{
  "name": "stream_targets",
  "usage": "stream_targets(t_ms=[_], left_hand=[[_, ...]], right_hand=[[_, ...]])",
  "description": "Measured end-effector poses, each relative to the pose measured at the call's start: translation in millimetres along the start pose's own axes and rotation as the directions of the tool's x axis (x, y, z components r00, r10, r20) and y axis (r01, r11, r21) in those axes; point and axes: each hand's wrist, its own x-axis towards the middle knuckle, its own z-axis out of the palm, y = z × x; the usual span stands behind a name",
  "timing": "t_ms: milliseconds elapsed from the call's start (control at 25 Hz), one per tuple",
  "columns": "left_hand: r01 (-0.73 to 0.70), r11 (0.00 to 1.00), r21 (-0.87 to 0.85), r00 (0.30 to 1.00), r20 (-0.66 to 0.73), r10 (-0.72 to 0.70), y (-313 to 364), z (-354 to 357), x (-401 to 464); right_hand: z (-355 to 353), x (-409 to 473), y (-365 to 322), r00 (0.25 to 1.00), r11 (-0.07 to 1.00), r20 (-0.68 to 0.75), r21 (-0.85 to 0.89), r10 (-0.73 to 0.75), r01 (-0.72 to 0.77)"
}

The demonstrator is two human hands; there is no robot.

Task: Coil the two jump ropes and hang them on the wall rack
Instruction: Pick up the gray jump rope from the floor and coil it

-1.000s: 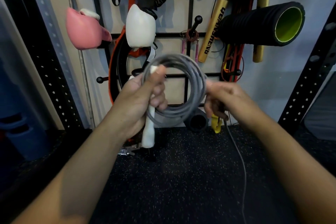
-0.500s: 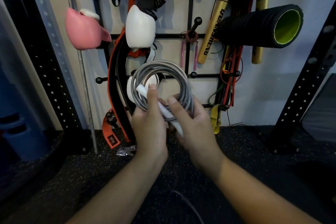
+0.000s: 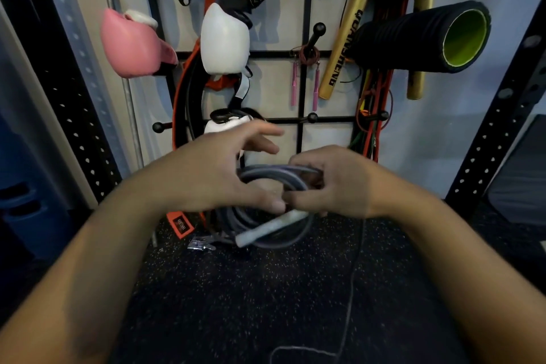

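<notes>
Pinching the coiled grey rope, right hand grip firm; left hand fingers spread

Smooth cord, speckled matt floor.
The grey jump rope looks like smooth plastic with a matt white handle; lower frame, the floor is rough speckled rubber; upper right, a ridged foam roller.

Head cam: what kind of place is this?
Probably a home or small gym's storage corner: a black wire wall rack holding a pink boxing glove and a black foam roller with green core, above speckled black rubber flooring.
</notes>
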Motion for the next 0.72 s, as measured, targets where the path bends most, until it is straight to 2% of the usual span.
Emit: stream_targets(t_ms=[40, 120, 240, 400, 520, 600, 640, 720], left_hand=[[0.010, 0.996, 0.089, 0.999, 0.045, -0.014, 6.4, 9.1, 3.3], [0.026, 0.989, 0.144, 0.997, 0.066, -0.036, 12.5, 30.5, 12.3], [0.057, 0.995, 0.086, 0.998, -0.001, -0.057, 6.3, 41.1, 20.3], [0.066, 0.998, -0.023, 0.997, -0.024, -0.067, 0.0, 34.9, 22.2], [0.046, 0.995, -0.093, 0.998, -0.031, -0.049, -3.4, 27.0, 18.8], [0.032, 0.951, -0.306, 0.996, -0.071, -0.057, -6.1, 22.2, 15.5], [0.013, 0.880, -0.475, 0.991, -0.110, -0.074, -7.0, 22.6, 15.0], [-0.084, 0.637, -0.766, 0.958, -0.238, -0.159, -7.0, 28.7, 18.3]], right_hand=[[4.0, 2.1, -1.3, 1.000, 0.999, 0.004, -0.035, -0.015, 0.015], [7.3, 4.0, -2.3, 0.999, 0.997, -0.036, -0.076, -0.021, 0.019], [3.8, -0.3, -0.5, 0.993, 1.000, -0.114, 0.003, 0.018, -0.017], [1.8, -2.7, -6.0, 0.987, 0.992, -0.160, 0.122, 0.033, -0.014], [-4.5, -3.1, -1.3, 0.934, 0.946, -0.315, 0.316, 0.171, -0.067], [-9.4, -4.7, 7.7, 0.895, 0.879, -0.371, 0.475, 0.250, -0.049], [-9.2, -5.5, 11.5, 0.897, 0.868, -0.355, 0.493, 0.262, -0.058], [-1.1, -4.5, 15.3, 0.934, 0.855, -0.268, 0.515, 0.236, -0.067]])
